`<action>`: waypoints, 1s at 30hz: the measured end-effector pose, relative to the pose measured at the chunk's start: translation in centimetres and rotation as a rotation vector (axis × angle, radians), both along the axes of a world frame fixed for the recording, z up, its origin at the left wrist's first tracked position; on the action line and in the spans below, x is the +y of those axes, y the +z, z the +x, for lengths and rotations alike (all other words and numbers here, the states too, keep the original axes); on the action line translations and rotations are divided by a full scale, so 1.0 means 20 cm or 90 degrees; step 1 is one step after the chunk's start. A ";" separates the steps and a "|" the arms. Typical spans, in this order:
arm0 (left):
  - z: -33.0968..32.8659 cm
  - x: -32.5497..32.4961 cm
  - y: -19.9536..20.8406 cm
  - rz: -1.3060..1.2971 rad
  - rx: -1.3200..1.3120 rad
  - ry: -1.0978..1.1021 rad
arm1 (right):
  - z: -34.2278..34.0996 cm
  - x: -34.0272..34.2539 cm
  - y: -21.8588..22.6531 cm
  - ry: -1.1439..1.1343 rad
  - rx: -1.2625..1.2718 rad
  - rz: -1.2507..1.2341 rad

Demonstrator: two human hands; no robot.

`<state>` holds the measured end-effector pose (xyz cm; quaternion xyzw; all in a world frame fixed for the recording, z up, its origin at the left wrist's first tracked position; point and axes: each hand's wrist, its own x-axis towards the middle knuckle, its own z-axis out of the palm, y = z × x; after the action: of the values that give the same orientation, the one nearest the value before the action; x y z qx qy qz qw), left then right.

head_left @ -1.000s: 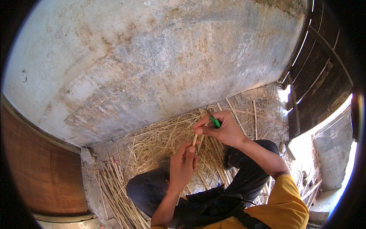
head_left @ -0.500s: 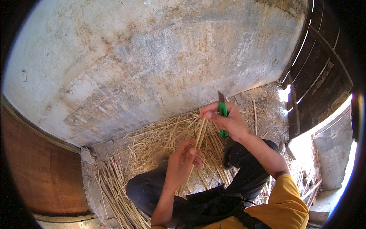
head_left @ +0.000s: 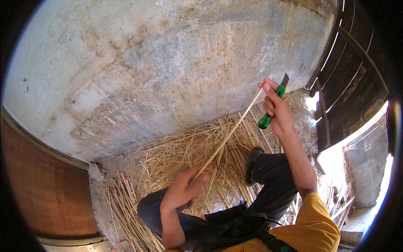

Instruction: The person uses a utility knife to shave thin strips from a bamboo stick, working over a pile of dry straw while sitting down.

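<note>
A long, thin bamboo strip (head_left: 228, 136) slants between my two hands. My right hand (head_left: 278, 106) is raised at the far right, its thumb and fingertips pinching the strip's upper end. The same hand also holds a green utility knife (head_left: 266, 121), tucked against the fingers with its blade out and pointing up, away from the strip. My left hand (head_left: 182, 187), low and near my left knee, is closed around the strip's lower part. Its fingertips are somewhat blurred, and the strip's lower end is hidden there.
Loose shavings (head_left: 168, 153) cover the floor between my legs and the stained wall (head_left: 189, 71). A bundle of long strips (head_left: 130, 210) lies at the left, near a brown wooden panel (head_left: 46, 180). Dark boards (head_left: 352, 80) stand at the right.
My right hand has moved up and right with the knife and the strip's end. My left hand has moved down and left. The strip now spans a wider gap between them.
</note>
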<state>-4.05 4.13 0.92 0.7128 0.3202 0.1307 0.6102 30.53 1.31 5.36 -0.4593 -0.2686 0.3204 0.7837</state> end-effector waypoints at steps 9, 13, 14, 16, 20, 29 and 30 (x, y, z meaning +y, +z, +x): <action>0.02 -0.01 -0.02 -0.052 -0.120 0.065 | -0.05 -0.02 0.02 0.055 -0.077 -0.020; 0.03 -0.01 -0.05 -0.062 -0.133 0.032 | -0.14 -0.02 0.00 0.141 -0.103 -0.064; 0.03 0.00 -0.05 -0.055 -0.129 0.011 | -0.15 -0.02 -0.01 0.155 -0.118 -0.076; 0.04 0.00 -0.01 -0.081 -0.140 -0.021 | -0.18 -0.02 -0.01 0.170 -0.120 -0.115; 0.03 0.00 -0.04 -0.221 -0.216 -0.018 | -0.18 -0.01 0.00 0.157 -0.059 -0.119; 0.06 -0.01 0.05 -0.055 -0.377 0.013 | -0.09 0.00 -0.02 0.136 0.000 -0.053; 0.05 -0.01 0.03 -0.055 -0.394 0.029 | -0.09 0.00 -0.03 0.143 0.003 -0.062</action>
<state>-3.02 3.99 1.56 0.6054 0.1404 0.3410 0.7054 28.79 1.34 4.83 -0.4629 -0.3007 0.4203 0.7202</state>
